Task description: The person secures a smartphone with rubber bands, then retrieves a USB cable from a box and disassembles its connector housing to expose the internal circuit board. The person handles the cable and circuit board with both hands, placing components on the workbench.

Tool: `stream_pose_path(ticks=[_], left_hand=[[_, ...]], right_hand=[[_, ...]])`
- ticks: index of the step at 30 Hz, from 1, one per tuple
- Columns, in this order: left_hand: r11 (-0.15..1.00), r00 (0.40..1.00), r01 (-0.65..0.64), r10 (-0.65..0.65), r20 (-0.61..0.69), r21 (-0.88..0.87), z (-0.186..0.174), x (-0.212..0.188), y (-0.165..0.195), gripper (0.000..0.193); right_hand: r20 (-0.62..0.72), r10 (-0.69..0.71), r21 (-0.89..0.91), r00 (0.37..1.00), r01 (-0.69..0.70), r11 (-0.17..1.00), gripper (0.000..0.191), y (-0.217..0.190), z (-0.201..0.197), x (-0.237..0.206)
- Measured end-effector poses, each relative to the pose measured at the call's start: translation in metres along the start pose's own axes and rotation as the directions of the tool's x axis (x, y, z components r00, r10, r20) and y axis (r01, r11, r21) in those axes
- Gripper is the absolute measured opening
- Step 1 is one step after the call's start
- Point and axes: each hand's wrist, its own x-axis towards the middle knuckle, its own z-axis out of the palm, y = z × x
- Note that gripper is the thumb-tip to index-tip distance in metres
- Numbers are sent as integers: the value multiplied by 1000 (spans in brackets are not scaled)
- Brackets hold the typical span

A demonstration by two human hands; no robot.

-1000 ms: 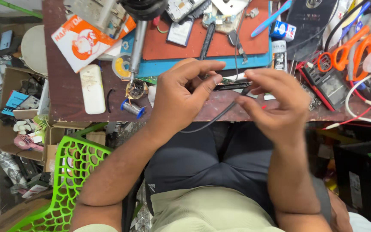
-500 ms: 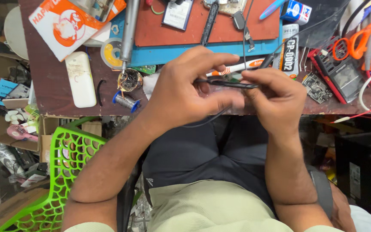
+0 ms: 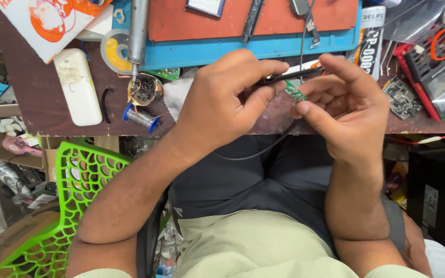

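Fine electronics work above the near edge of the bench [image 3: 52,103]. Left hand [image 3: 227,98] pinching a slim black probe-like tool [image 3: 289,76]; right hand [image 3: 346,108] pinching a small green circuit board [image 3: 295,93] by fingertips. Next move, judged: steady tip contact on the board. Board narrow, green, components too small to tell.

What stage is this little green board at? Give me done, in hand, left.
Done: the small green board is off the bench, pinched in the right hand. In hand: the left hand holds a slim black tool right by the board's upper end. Left: probably any soldering, since the soldering iron lies untouched on the table.
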Motion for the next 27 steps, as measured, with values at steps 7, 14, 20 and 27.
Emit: stream_pose_path(ticks=[7,14,20,27], left_hand=[[958,996,80,-67,55,-277,-2,5,13,17],[764,764,-642,629,144,73,-20,8,16,24],[771,769,-634,622,145,54,-17,12,18,24],[769,766,-638,628,142,40,-15,15,16,24]], right_hand=[[-101,-117,-109,988,106,988,45,1,-5,-8],[-72,-305,-276,950,275,921,22,0,-8,-19],[-120,-310,-229,943,278,933,28,-6,-4,-17],[-102,-307,-234,946,277,932,30,-9,-4,-13]])
